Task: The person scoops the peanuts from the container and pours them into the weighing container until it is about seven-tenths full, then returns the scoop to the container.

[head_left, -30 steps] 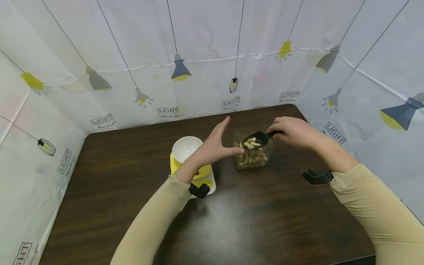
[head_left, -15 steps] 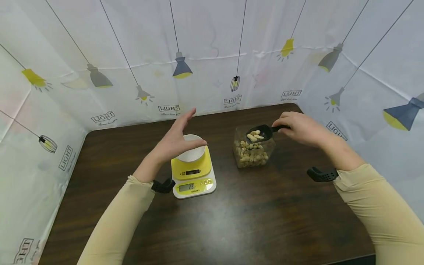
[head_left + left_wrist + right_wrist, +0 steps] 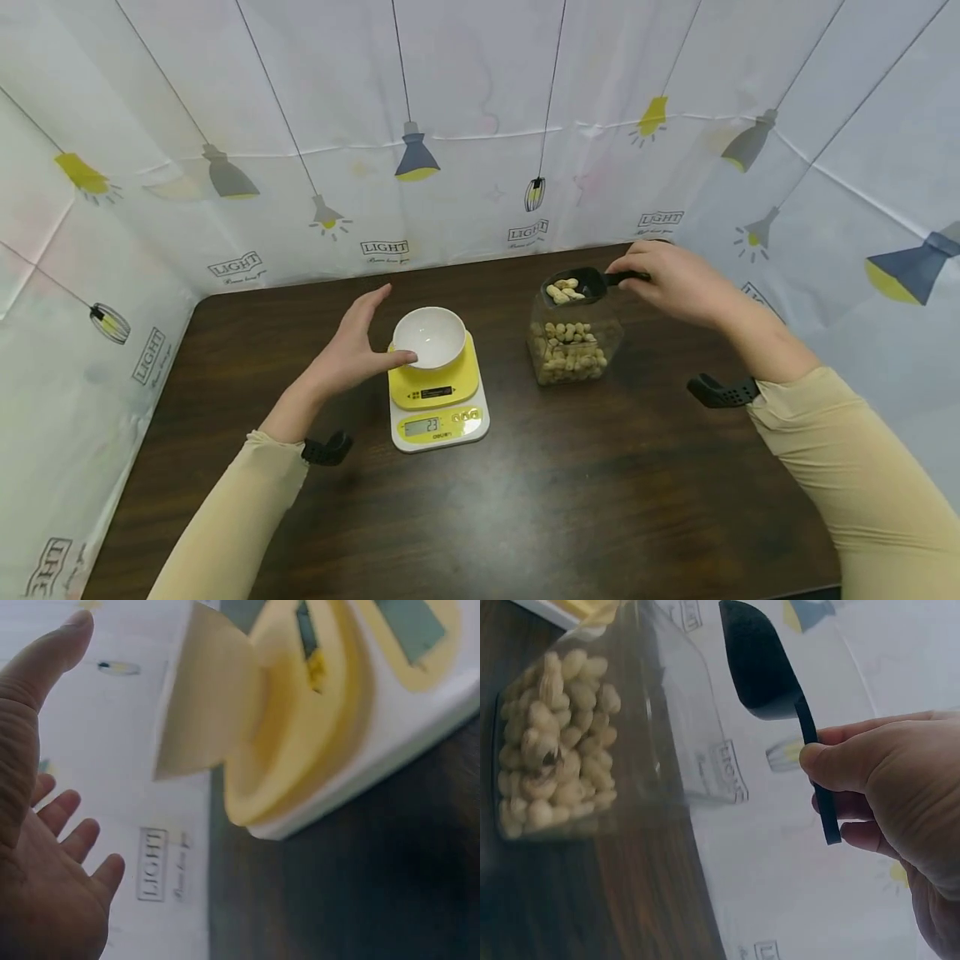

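Note:
My right hand point(image 3: 672, 282) grips the handle of a black scoop point(image 3: 592, 285) that carries a few unshelled peanuts point(image 3: 564, 291). The scoop is held over the mouth of a clear container point(image 3: 542, 317), whose lower part is filled with peanuts point(image 3: 562, 742). My left hand point(image 3: 347, 352) is open beside a white bowl point(image 3: 429, 335), thumb overlapping its left rim in the head view; a gap shows between them in the left wrist view. Under the bowl is a yellow and white kitchen scale point(image 3: 438, 421), its display reading about 23.
A dark wooden table point(image 3: 525, 517) carries everything. White sheets point(image 3: 480, 100) printed with lamps hang behind and at both sides. The container stands to the right of the scale, with a strip of table between them.
My left hand has moved left, away from the container and past the bowl, uncovering the scale. My right hand has raised the scoop of peanuts out of the container to above its rim.

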`<control>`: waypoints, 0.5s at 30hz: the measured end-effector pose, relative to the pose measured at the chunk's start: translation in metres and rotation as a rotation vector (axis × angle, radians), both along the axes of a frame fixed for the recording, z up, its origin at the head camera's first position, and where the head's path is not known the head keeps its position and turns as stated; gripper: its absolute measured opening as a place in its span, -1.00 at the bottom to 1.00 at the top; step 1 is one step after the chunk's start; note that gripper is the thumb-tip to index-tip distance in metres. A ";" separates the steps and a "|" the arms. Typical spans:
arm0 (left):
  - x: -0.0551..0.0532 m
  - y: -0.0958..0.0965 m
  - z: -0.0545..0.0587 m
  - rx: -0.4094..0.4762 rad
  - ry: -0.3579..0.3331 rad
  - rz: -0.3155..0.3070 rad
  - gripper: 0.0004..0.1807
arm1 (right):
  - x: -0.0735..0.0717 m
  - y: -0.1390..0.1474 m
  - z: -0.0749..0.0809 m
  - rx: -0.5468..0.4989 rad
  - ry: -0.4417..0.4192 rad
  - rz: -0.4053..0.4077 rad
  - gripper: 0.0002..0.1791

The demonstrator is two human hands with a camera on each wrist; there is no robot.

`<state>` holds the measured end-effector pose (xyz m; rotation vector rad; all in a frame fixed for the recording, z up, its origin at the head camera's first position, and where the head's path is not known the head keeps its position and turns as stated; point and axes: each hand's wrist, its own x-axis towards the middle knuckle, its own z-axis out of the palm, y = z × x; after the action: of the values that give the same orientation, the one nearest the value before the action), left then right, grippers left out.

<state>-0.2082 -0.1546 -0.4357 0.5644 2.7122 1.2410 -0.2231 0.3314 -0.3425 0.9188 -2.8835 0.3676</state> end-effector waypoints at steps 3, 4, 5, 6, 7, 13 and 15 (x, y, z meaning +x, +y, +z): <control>0.001 -0.005 -0.015 -0.018 -0.023 0.012 0.30 | -0.002 -0.011 0.006 0.002 -0.004 -0.003 -0.70; 0.002 -0.006 -0.019 -0.019 -0.031 0.013 0.31 | -0.002 -0.015 0.007 0.002 -0.006 -0.003 -0.70; 0.002 -0.006 -0.023 -0.018 -0.036 0.010 0.31 | -0.003 -0.020 0.009 0.002 -0.005 0.000 -0.70; 0.002 -0.006 -0.026 -0.017 -0.044 0.010 0.31 | -0.005 -0.026 0.010 0.003 -0.002 0.005 -0.70; 0.001 -0.007 -0.030 -0.015 -0.053 0.006 0.32 | -0.006 -0.031 0.011 0.002 0.000 0.011 -0.70; -0.001 -0.006 -0.047 0.008 -0.099 0.006 0.33 | -0.019 -0.069 0.010 -0.022 0.009 0.098 -0.71; -0.003 -0.005 -0.051 0.025 -0.110 0.013 0.33 | -0.024 -0.083 0.007 -0.013 0.004 0.121 -0.71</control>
<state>-0.2108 -0.1596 -0.4870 0.4676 2.6180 1.2715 -0.2474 0.2485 -0.3350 1.0938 -2.8262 0.3938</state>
